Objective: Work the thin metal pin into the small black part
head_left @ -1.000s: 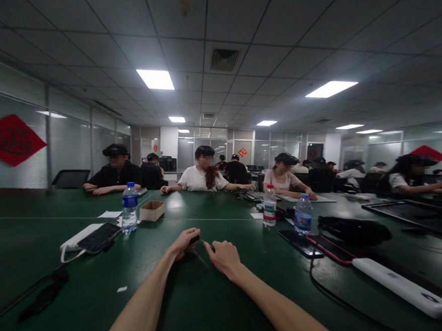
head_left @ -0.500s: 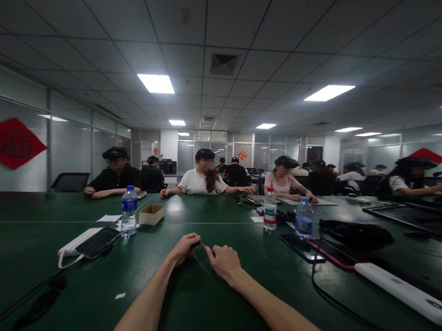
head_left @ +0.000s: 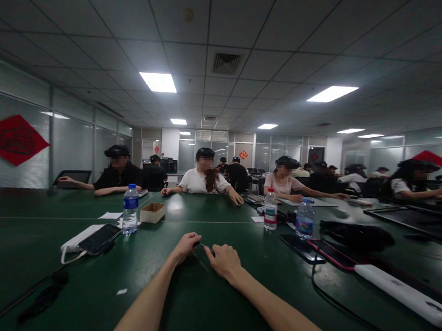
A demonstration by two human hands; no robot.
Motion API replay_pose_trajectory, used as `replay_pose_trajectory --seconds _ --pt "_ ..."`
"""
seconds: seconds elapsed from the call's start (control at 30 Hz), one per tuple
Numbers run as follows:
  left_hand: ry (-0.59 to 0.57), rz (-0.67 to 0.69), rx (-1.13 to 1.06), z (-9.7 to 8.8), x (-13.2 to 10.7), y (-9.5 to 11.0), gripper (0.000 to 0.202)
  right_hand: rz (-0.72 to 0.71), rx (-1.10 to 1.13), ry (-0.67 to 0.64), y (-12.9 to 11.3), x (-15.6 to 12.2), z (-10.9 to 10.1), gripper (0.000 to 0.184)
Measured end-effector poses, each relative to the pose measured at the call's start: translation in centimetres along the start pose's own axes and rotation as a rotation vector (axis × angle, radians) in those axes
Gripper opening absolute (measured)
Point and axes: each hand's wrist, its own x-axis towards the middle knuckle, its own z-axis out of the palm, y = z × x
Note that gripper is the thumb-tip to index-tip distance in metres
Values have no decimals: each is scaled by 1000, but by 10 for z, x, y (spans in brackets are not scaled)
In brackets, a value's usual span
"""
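Over the middle of the green table [head_left: 100,275], my left hand [head_left: 187,247] is closed, fingertips pinched on a thin rod [head_left: 201,244] with a dark end. The rod is too small to name and its pale part points at my other hand. Close by on the right, my right hand [head_left: 224,261] has its fingers curled, thumb toward the rod. Those fingers hide whatever lies in them. I cannot tell whether the rod reaches into my right hand.
Left stand a blue-labelled water bottle [head_left: 130,209], a small open box [head_left: 152,213] and a phone [head_left: 100,238]. Right are a red-capped bottle [head_left: 270,210], another water bottle [head_left: 304,220], a black pouch [head_left: 356,234] and a white power strip [head_left: 406,293]. Several people sit across the table.
My hands keep almost the same pose. Across the table, the person at left has stretched an arm outward; the person in white and the one in pink have moved their arms.
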Motion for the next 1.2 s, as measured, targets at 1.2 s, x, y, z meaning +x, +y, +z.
replay_pose_trajectory --seconds 1.2 --pt "-4 -9 48 2 -4 5 50 12 12 -28 -1 -2 -3 66"
